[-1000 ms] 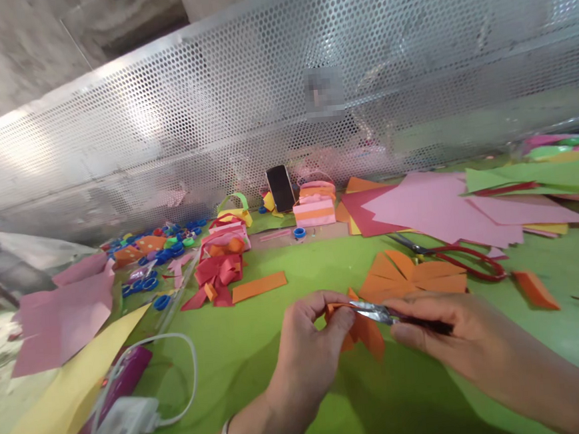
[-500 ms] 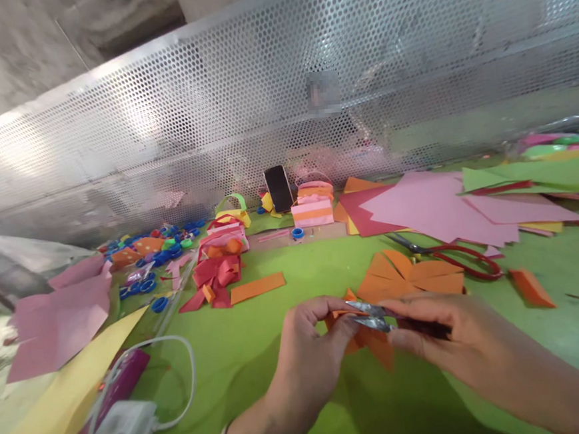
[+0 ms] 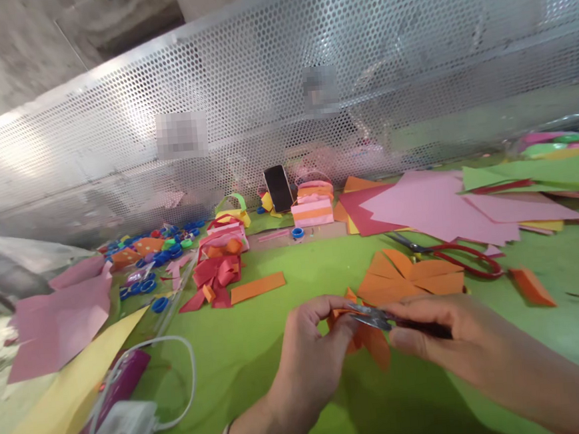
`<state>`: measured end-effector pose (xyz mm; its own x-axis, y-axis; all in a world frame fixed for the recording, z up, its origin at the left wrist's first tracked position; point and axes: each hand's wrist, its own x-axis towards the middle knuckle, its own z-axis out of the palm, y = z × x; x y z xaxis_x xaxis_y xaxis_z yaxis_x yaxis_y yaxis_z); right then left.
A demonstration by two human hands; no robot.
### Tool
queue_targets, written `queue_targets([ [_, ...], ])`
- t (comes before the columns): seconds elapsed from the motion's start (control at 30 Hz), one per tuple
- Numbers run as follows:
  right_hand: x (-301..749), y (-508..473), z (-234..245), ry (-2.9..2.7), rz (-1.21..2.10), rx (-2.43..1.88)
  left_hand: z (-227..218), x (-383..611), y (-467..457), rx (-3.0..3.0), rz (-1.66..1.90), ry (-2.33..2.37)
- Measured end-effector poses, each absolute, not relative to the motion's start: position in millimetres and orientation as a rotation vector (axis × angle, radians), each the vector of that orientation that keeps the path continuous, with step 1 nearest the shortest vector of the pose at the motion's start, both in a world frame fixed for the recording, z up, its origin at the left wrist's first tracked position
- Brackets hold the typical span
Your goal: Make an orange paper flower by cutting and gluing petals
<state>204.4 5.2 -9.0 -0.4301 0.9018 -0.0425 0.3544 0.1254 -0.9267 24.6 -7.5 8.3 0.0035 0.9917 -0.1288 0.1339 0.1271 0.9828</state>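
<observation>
My left hand pinches a small folded orange paper piece between thumb and fingers, low over the green table. In my right hand is a two-jawed silver hand tool with dark handles; whether it is pliers or snips I cannot tell. Its jaws lie across the orange paper, right at my left fingertips, which hide part of the fold. Just beyond my right hand, a fan-shaped orange paper flower lies flat. Red-handled scissors rest behind it.
An orange strip and red paper bows lie ahead. Pink sheets are stacked at the back right. A phone leans near the perforated metal panel. A white charger with its cable sits front left.
The tool's jaws have closed together on the orange paper; they stood apart before. The orange paper has shifted slightly, and both hands stay nearly in place.
</observation>
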Motion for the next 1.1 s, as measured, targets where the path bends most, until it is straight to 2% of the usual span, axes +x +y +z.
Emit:
queue_targets([
  [0.57,204.6,2.5,-7.7,-1.879,1.179,-1.216,9.6,25.4,-8.1,1.054,1.035,1.305],
  [1.1,205.9,4.3,-8.4,-1.902,1.171,-1.222,14.9,23.5,-4.3,1.311,1.003,1.457],
])
